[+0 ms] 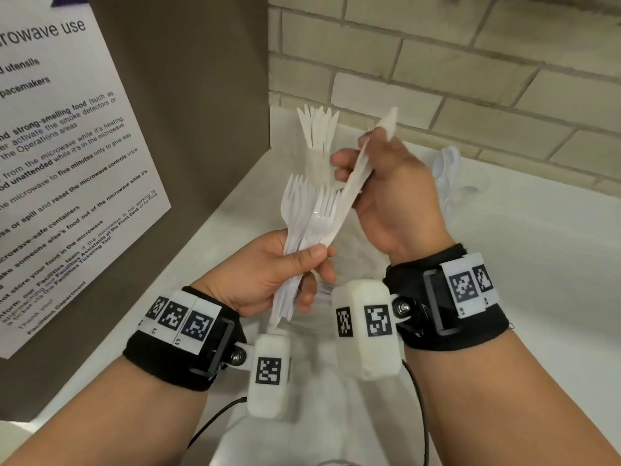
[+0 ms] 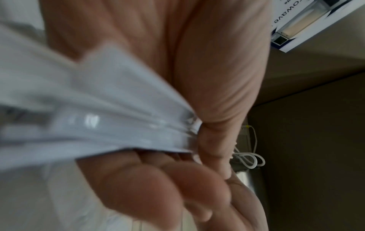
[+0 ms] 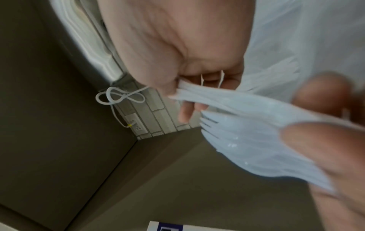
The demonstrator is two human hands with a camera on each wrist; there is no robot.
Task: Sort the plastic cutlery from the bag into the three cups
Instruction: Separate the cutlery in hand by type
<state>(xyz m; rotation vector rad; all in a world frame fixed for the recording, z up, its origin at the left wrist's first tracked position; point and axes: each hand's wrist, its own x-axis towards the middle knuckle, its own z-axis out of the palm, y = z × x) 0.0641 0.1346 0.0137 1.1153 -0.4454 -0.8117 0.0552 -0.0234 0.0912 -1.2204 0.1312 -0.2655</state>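
Forks [image 1: 302,213], a white bunch, stand tines-up in the left hand [image 1: 268,274], its fingers [image 1: 307,255] curled round the handles above the counter [image 1: 504,264]. The right hand [image 1: 386,196] pinches a knife [image 1: 363,169] slantwise. Behind, a cup [image 1: 316,166] holds more forks.

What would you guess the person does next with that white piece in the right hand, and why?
Probably draw the white plastic knife clear of the bunch of white plastic forks. The right hand pinches the knife, while the left hand grips the forks, and the knife's lower end overlaps them. Which cup takes knives isn't visible.
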